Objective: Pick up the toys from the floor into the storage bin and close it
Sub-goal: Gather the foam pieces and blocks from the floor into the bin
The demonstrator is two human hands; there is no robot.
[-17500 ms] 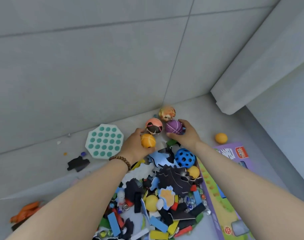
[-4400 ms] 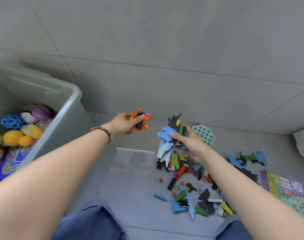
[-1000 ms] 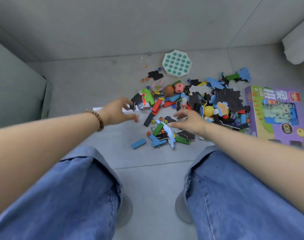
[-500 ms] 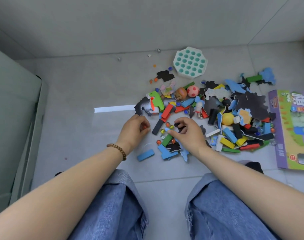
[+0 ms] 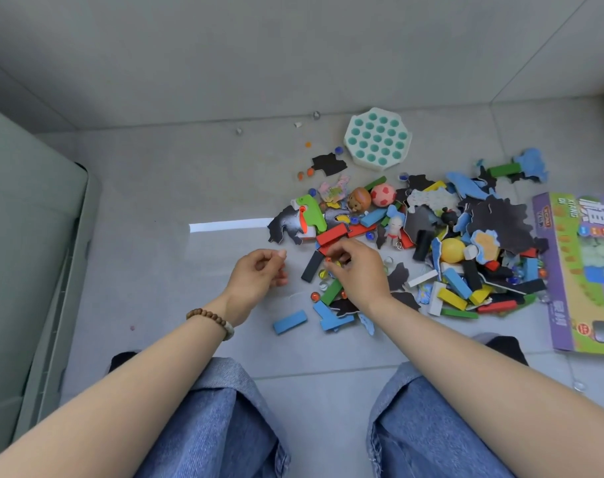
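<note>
Orange and small, a marble [image 5: 328, 259] was pinched at the tips of the right hand's [image 5: 360, 270] fingers [image 5: 343, 248], which curled down over the near-left edge of the toy pile [image 5: 431, 232] on the floor [image 5: 176, 188]. Just left of them a black block [image 5: 312, 267] lay slanted, with loose marbles [image 5: 323, 274] and a green block [image 5: 331, 292] beside it and a red block [image 5: 333, 233] just beyond the knuckles. The left hand [image 5: 259, 277] was held a little to the left, apart from the pile, its fingers [image 5: 280, 254] curled in with thumb against forefinger; whether they held anything could not be told. A wooden bead bracelet [image 5: 209, 317] circled that wrist. Nearer the person a blue block [image 5: 290, 321] lay alone on the floor. Farther out, the pile spread to the right: a green plastic toy [image 5: 312, 213], a red-and-white ball [image 5: 383, 194], a yellow ball [image 5: 452, 250], dark and blue puzzle pieces [image 5: 497, 215] and more coloured blocks. A teal-and-white pop-it [image 5: 378, 139] sat at the far side by the wall [image 5: 293, 46], and a purple game box [image 5: 576, 288] lay at the right edge. The grey-green storage bin [image 5: 35, 236] stood at the left edge, well apart from both hands. Blue jeans [image 5: 221, 426] filled the near foreground.
</note>
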